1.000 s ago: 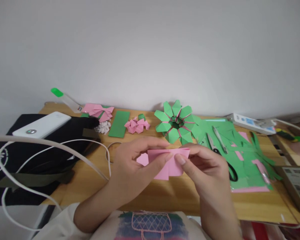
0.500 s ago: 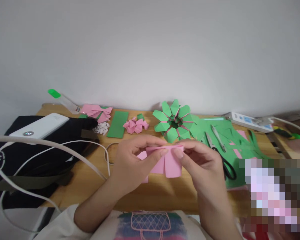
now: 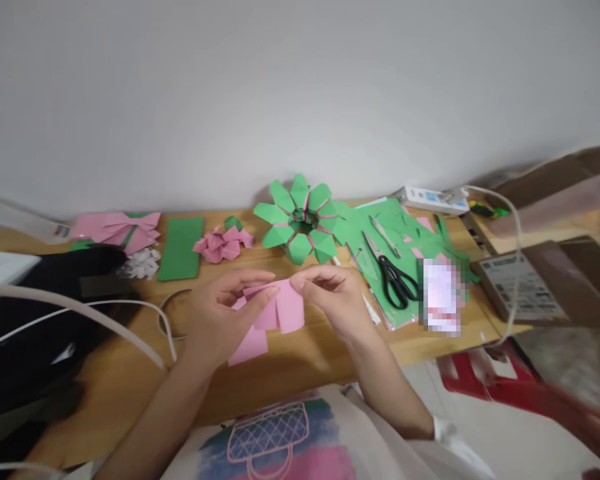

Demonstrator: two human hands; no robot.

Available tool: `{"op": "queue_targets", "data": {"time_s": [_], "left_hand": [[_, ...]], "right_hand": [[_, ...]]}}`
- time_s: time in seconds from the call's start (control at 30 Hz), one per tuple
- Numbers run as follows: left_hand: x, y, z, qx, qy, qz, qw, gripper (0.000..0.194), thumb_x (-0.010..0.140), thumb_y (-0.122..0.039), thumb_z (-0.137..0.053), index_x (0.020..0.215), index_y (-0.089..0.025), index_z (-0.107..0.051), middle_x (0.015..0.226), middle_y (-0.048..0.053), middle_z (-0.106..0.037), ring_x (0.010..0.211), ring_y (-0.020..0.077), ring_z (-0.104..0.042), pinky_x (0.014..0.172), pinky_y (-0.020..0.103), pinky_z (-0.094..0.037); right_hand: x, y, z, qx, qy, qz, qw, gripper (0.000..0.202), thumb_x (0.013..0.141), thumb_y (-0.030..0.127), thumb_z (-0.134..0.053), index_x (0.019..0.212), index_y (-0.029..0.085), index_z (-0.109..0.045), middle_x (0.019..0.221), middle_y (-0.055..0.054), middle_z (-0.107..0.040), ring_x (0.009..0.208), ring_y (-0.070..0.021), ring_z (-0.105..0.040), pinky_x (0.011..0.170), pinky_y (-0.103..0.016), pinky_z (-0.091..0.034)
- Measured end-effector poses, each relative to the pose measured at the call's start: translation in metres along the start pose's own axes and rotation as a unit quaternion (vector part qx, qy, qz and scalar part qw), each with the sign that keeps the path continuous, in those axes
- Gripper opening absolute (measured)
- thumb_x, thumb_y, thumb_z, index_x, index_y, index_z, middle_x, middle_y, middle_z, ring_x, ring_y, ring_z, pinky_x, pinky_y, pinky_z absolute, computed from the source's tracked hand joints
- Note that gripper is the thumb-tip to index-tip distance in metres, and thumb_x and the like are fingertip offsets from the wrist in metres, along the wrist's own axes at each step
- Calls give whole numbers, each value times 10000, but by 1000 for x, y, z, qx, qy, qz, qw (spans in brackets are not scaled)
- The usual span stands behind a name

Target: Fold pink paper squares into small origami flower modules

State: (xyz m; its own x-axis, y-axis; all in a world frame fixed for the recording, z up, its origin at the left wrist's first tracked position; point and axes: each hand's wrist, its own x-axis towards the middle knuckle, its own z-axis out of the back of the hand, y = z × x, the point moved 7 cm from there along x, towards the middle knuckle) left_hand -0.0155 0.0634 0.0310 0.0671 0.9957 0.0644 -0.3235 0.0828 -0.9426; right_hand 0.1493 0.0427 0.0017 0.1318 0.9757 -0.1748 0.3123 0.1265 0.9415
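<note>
Between my two hands hangs a folded pink paper piece (image 3: 291, 313) with a slit down its front. My left hand (image 3: 225, 317) pinches its left top edge between thumb and fingers. The right top corner is pinched by my right hand (image 3: 330, 293). Below, on the wooden table (image 3: 300, 373), lies another pink paper (image 3: 250, 347), partly behind my left hand. Beyond my hands stands a green paper flower shape (image 3: 280, 233) with pink edges. To its left are crumpled-looking pink folded pieces (image 3: 223, 244) and a green paper rectangle (image 3: 181, 249).
Black scissors (image 3: 397, 280) and a cutter (image 3: 385, 237) lie on green paper scraps at the right. A power strip (image 3: 433, 200) sits behind them. White cables (image 3: 125, 327) cross the left side over black fabric. Cardboard boxes (image 3: 575, 280) are far right.
The view has swung to the right, so the table items appear further left. Both hands still hold the pink paper, and more of the boxes and scissors shows.
</note>
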Motion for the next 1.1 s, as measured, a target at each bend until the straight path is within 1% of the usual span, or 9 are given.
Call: {"op": "queue_targets", "data": {"time_s": [0.1,0.27,0.37,0.47,0.6,0.7,0.8,0.93,1.1], "left_hand": [[-4,3,-6,24,6,2,1000,75,701,-236,-733,774,-249,-747,773,-17,-770,690,163,-729,617,232,-597],[-10,12,-17,42,46,-10,998,75,702,-255,-712,764,-255,-753,775,-19,-775,674,151,-727,588,191,-584],[-13,16,-23,38,70,-7,997,71,712,-256,-709,769,-245,-751,776,-10,-775,692,158,-730,603,201,-590],[-17,18,-27,24,86,3,996,77,714,-263,-732,782,-231,-745,777,10,-776,680,172,-728,567,222,-591],[-20,21,-28,11,63,2,998,79,704,-258,-757,776,-232,-738,774,18,-773,645,180,-720,511,233,-577],[-22,22,-27,10,39,-5,999,94,718,-262,-747,807,-229,-739,784,15,-769,657,176,-717,523,237,-575],[-22,25,-25,7,37,4,999,111,731,-254,-728,834,-213,-733,835,35,-769,743,183,-725,638,264,-599],[-18,27,-24,-30,83,18,996,180,763,-277,-686,903,-169,-715,855,66,-760,769,180,-716,689,276,-586],[-12,20,-27,2,149,-6,989,132,803,-278,-642,791,-184,-733,784,35,-751,743,168,-684,731,287,-553]], "right_hand": [[-6,-6,8,-3,-6,-4,1000,40,643,258,-791,643,242,-755,661,10,-736,610,-122,-638,603,-251,-511],[-18,-14,20,-5,-14,-17,1000,38,635,254,-781,628,240,-747,651,12,-729,609,-120,-629,613,-253,-493],[-23,-16,26,-23,-21,-13,999,73,644,288,-774,622,228,-738,647,5,-721,598,-122,-610,601,-256,-476],[-27,-19,30,-44,-20,-12,999,128,658,339,-770,644,218,-733,660,-3,-717,603,-124,-595,596,-262,-465],[-31,-30,31,-44,5,-34,998,189,673,387,-763,701,203,-726,667,-5,-703,602,-122,-586,588,-262,-462],[-31,-32,33,-45,4,-29,999,216,670,406,-767,679,198,-711,641,-1,-690,572,-114,-566,566,-256,-452],[-24,-30,30,-62,23,-19,998,232,666,413,-777,645,194,-704,617,0,-683,556,-110,-558,554,-252,-442],[-9,-25,15,-112,95,-13,989,244,681,410,-769,630,180,-703,611,-2,-684,554,-105,-554,552,-245,-432],[1,-21,-2,-155,153,-17,976,165,695,322,-741,637,170,-719,616,-4,-685,553,-102,-548,531,-234,-426]]}}
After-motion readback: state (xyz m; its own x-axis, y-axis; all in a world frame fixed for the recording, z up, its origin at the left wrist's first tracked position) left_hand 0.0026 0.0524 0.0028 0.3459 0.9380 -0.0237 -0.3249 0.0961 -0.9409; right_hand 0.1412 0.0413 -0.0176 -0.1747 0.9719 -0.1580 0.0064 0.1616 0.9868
